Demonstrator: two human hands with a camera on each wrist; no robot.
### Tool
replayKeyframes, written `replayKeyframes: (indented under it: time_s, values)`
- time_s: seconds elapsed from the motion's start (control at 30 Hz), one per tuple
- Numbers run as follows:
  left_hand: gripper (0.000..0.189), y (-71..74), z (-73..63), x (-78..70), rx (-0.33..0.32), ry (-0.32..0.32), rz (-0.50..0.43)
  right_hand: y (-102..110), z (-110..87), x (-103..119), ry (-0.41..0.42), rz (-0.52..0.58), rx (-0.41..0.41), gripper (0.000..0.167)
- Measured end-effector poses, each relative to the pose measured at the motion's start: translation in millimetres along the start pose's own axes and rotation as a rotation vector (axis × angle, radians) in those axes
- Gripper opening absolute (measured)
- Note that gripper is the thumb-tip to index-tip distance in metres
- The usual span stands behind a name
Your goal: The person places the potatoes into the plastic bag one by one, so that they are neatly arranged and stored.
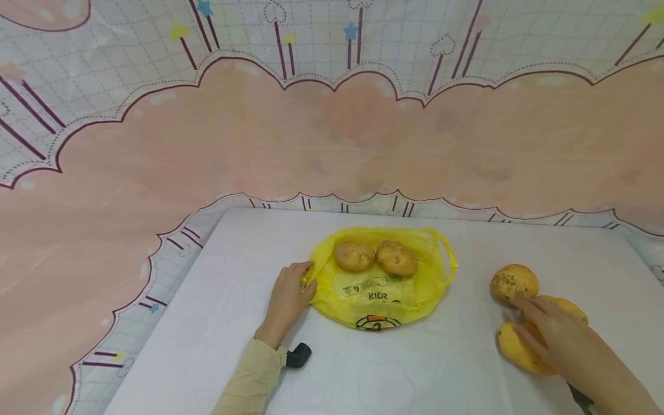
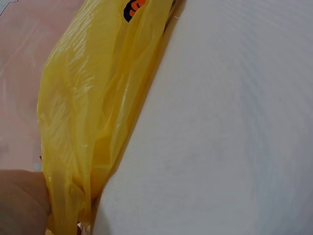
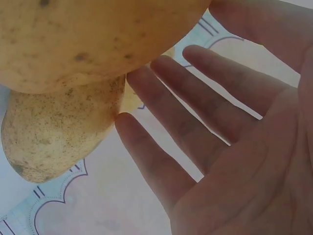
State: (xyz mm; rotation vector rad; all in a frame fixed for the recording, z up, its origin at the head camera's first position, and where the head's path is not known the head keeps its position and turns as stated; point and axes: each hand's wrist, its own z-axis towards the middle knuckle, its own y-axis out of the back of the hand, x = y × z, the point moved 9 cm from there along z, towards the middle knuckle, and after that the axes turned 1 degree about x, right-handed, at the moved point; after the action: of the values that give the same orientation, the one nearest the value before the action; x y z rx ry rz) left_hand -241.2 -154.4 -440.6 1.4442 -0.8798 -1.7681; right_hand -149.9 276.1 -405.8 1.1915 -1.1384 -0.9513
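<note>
A yellow plastic bag (image 1: 358, 314) lies spread on the table with its mouth open, two potatoes (image 1: 396, 258) inside it. My left hand (image 1: 287, 294) holds the bag's left edge, thumb and fingers on the thin plastic; in the left wrist view, the bag (image 2: 93, 112) rises from beside part of that hand (image 2: 22, 203). To the right sit three loose potatoes (image 1: 515, 282) close together. Over them is my right hand (image 1: 565, 337). The right wrist view shows this hand (image 3: 230, 147) with fingers apart and nearly straight, fingertips right at the potatoes (image 3: 63, 129).
A white table (image 1: 394, 374) carries everything. Behind and to the left hangs a patterned pink and white cloth (image 1: 363, 144). The bag's free handle loop (image 1: 450, 262) sticks out on its right side. A black wrist camera (image 1: 298, 355) sits at the left cuff.
</note>
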Motion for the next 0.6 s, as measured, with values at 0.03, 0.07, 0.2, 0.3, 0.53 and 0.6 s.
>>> replayKeyframes:
  time_s: [0.03, 0.07, 0.2, 0.3, 0.53, 0.6]
  values:
    - [0.046, -0.1, 0.0, -0.1, 0.001, 0.001, 0.000, -1.2, 0.5, -0.8, -0.010, -0.001, 0.015, 0.047]
    - [0.046, -0.2, 0.0, -0.1, 0.002, 0.001, 0.000, -2.2, 0.9, -1.6, -0.017, 0.000, 0.029, 0.046]
    - [0.046, 0.6, -0.2, -0.9, -0.001, 0.001, 0.001, -4.3, 1.2, -4.5, -0.034, 0.010, 0.066, 0.046]
    - [0.046, 1.9, -0.6, -2.2, -0.004, 0.000, -0.003, -5.5, -0.4, -5.9, -0.033, 0.020, 0.078, 0.048]
    - [0.046, 3.4, -0.7, -3.8, -0.008, -0.003, -0.001, -14.4, 0.1, -8.5, -0.046, 0.009, 0.141, 0.063]
    - [0.046, 2.4, -0.1, -3.2, -0.004, 0.001, 0.004, -15.3, 0.3, -9.1, -0.050, 0.007, 0.143, 0.065]
